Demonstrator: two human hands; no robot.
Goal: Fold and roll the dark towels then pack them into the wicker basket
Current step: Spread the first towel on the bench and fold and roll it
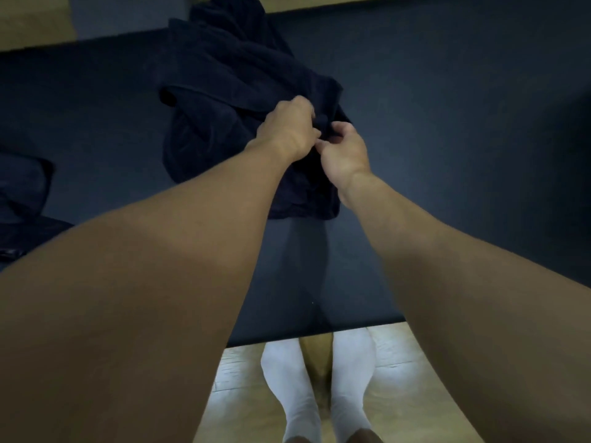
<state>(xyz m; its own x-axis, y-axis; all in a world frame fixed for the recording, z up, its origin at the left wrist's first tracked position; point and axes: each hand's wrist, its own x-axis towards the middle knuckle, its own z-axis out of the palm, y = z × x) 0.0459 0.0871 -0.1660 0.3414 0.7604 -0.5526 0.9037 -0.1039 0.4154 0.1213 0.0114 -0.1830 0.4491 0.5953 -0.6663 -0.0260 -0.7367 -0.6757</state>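
A dark navy towel (224, 100) lies crumpled in a loose heap on the dark tabletop (447, 123), stretching from the far edge toward me. My left hand (289, 127) and my right hand (343, 155) meet at the heap's near right side. Both pinch a bunched fold of the towel between fingers and thumb, lifting it slightly. Part of the towel hangs below my hands and is hidden behind my forearms. No wicker basket is in view.
More dark cloth (22, 193) sits at the table's left edge. The table's near edge (287, 338) runs above my feet in white socks (294, 388) on a wooden floor. Light wood shows past the far edge.
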